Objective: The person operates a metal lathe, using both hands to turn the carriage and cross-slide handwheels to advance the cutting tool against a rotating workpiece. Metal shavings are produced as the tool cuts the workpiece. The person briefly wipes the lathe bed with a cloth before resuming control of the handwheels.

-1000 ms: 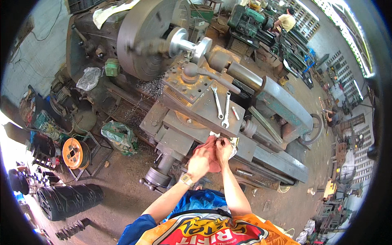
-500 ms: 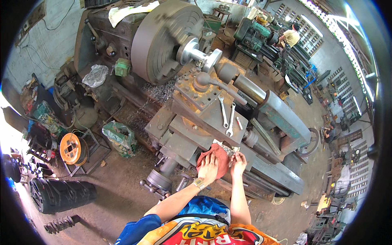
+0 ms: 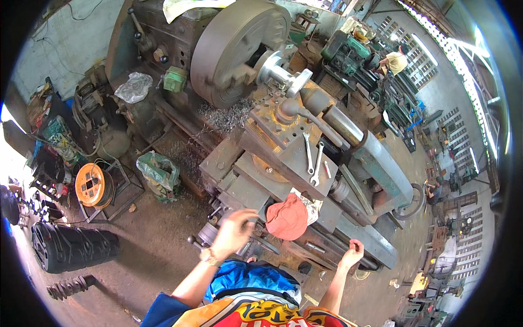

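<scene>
A crumpled red cloth, round like a soft cap, lies on the lathe carriage over a pale patterned rag. My left hand, slightly blurred, is just left of the cloth, above the handwheel. It holds nothing and its fingers are apart. Off to the right, near the lathe bed, my right hand hangs with fingers loosely bent and nothing visible in them. Two wrenches and a small red-and-white stick rest on the cross slide beyond the cloth.
The big lathe chuck, its face smeared, carries a shiny metal workpiece reaching to the tailstock. Metal chips heap below it. An orange cable reel and a black drum stand left. A person sits farther off.
Both hands have come off the red cloth and rag. My left hand has moved left and my right hand right and nearer to me; the cloth stays on the carriage. The view has shifted a little.
</scene>
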`<control>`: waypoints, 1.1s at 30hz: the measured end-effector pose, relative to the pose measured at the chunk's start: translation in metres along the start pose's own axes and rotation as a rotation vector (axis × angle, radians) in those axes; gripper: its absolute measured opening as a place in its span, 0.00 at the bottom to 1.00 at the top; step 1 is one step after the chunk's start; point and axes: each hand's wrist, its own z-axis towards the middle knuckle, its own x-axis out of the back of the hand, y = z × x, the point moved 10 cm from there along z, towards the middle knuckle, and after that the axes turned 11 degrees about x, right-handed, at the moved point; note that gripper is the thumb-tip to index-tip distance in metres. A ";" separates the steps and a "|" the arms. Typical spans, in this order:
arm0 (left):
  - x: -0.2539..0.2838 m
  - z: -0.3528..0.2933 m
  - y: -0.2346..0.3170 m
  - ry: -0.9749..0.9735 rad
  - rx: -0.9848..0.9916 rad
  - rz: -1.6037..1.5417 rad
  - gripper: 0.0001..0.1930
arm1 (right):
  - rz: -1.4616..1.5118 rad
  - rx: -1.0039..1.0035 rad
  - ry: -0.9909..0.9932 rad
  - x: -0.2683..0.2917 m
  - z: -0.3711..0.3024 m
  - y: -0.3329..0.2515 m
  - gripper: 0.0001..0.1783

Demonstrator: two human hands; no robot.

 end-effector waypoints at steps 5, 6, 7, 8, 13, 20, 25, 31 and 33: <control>0.096 -0.018 -0.112 0.107 0.391 0.169 0.17 | 0.033 0.067 -0.499 -0.115 -0.069 -0.072 0.03; 0.098 -0.023 -0.137 0.033 0.521 0.178 0.21 | 0.021 0.050 -0.578 -0.139 -0.088 -0.081 0.03; 0.092 -0.028 -0.141 -0.020 0.484 0.126 0.23 | -0.072 0.024 -0.688 -0.160 -0.104 -0.085 0.05; 0.086 -0.035 -0.148 -0.087 0.504 0.091 0.26 | -0.086 0.139 -0.782 -0.177 -0.117 -0.103 0.06; 0.063 -0.056 -0.151 -0.196 0.595 0.071 0.37 | -0.196 0.174 -0.862 -0.213 -0.134 -0.105 0.12; 0.054 -0.057 -0.150 -0.350 0.586 0.306 0.54 | -0.317 0.244 -0.923 -0.226 -0.139 -0.077 0.23; 0.056 -0.057 -0.154 -0.230 0.701 0.397 0.58 | -0.456 0.360 -0.982 -0.248 -0.133 -0.075 0.29; 0.052 -0.054 -0.159 -0.220 0.739 0.273 0.55 | -0.535 0.239 -1.071 -0.257 -0.133 -0.067 0.30; 0.052 -0.044 -0.151 -0.196 0.616 0.240 0.53 | -0.528 0.233 -1.053 -0.257 -0.133 -0.068 0.29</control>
